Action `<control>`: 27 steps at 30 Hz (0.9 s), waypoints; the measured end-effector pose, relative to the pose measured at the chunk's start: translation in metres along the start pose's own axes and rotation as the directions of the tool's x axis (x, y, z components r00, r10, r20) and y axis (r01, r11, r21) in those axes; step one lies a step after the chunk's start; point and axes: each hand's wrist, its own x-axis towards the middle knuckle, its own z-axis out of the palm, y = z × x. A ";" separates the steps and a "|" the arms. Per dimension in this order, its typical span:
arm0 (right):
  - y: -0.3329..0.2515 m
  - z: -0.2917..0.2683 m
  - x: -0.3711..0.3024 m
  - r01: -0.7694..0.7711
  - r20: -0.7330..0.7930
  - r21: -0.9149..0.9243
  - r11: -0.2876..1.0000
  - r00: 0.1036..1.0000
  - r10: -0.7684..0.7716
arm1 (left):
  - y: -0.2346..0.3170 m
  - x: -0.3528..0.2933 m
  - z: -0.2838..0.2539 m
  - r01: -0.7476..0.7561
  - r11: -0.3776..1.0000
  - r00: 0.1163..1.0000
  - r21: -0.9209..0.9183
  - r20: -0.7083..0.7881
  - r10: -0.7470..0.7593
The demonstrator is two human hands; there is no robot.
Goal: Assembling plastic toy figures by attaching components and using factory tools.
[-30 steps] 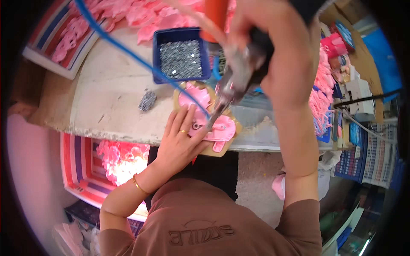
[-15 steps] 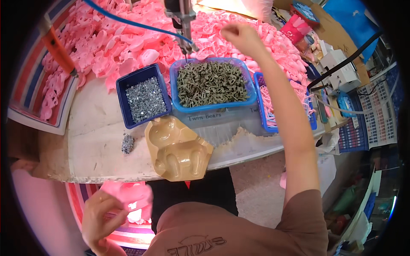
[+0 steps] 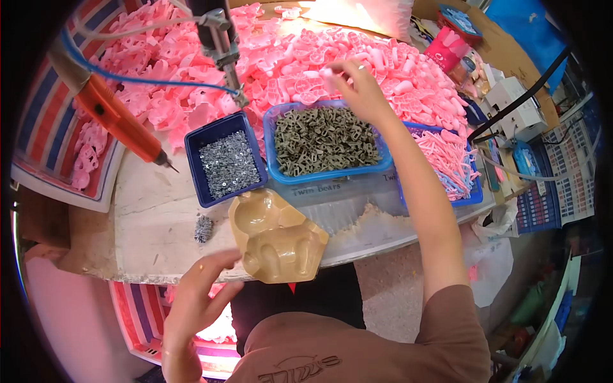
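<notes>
My left hand (image 3: 205, 295) is empty, fingers spread, beside the left edge of a glossy tan moulded holder (image 3: 281, 249). That holder lies at the table's front edge, with rounded hollows facing up. My right hand (image 3: 359, 89) reaches over the pile of pink plastic parts (image 3: 294, 73), just beyond a blue tub (image 3: 319, 177) full of small grey-brown metal pieces. Between its thumb and fingers is a small pink part (image 3: 329, 76), partly hidden. A dark blue bin (image 3: 193, 172) of small silvery screws stands left of the tub.
An orange electric screwdriver (image 3: 121, 118) hangs at the left, tip over the table. A metal tool with a blue hose (image 3: 223, 54) hangs above the pile. At the right are a blue basket (image 3: 472, 198) of pink strips and a white box (image 3: 516, 108). A screw-covered lump (image 3: 203, 228) lies near the holder.
My left hand has let go of a pink shell-like part and moved up toward the holder. My right hand has drawn slightly nearer the tub. The screwdriver has swung further over the table.
</notes>
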 end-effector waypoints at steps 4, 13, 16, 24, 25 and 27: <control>-0.094 -0.008 -0.064 0.120 0.374 0.240 0.963 0.904 -0.206 | 0.018 0.046 0.036 -0.002 0.943 0.968 -0.332 -0.237 -0.081; -0.117 -0.046 -0.163 -0.392 0.496 0.518 0.761 0.862 0.106 | 0.019 0.084 0.087 -0.246 0.954 0.949 -0.172 -0.241 0.201; -0.049 -0.094 -0.168 -0.509 0.294 0.408 0.758 0.859 0.418 | 0.015 0.073 0.084 -0.153 0.960 0.969 -0.235 -0.227 0.099; 0.122 -0.201 -0.151 -0.542 -0.495 -0.381 0.749 0.804 0.330 | 0.017 0.063 0.091 -0.159 0.949 0.971 -0.272 -0.215 0.101; 0.130 -0.205 -0.146 -0.548 -0.505 -0.494 0.674 0.813 0.291 | 0.018 0.062 0.091 -0.173 0.949 0.971 -0.262 -0.209 0.119; 0.139 -0.205 -0.132 -0.518 -0.485 -0.462 0.720 0.828 0.284 | 0.016 0.060 0.092 -0.172 0.956 0.969 -0.238 -0.213 0.121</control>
